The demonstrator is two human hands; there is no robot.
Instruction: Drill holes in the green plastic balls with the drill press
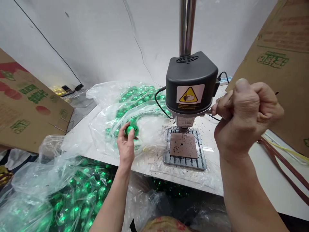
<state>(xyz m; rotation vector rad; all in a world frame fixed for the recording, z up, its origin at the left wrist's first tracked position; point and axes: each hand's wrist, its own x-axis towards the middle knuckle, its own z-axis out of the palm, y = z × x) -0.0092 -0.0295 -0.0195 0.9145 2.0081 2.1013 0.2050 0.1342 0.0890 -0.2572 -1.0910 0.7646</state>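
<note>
Left hand: partly curled, thumb and fingers pinching a green ball from either side.
Green ball: between those fingertips, over the worktop, left of the drill; a small dark mark shows on its right side.
Right hand: raised and clenched, fingers wrapped around the drill's lever, of which only a short metal bit shows.
Drill base: near the worktop's front edge, bearing a brown board with a dark hole; dark crumbs lie scattered around.
Room between: a gap separates the ball from the base, with clear plastic spread across part of it.
Behind the ball: a clear bag of green balls, just beside the left hand, narrowing the space there.
Below the front edge: another bag of green balls, left of the left forearm.
Sides: one cardboard box stands left, another right, behind the right hand.
</note>
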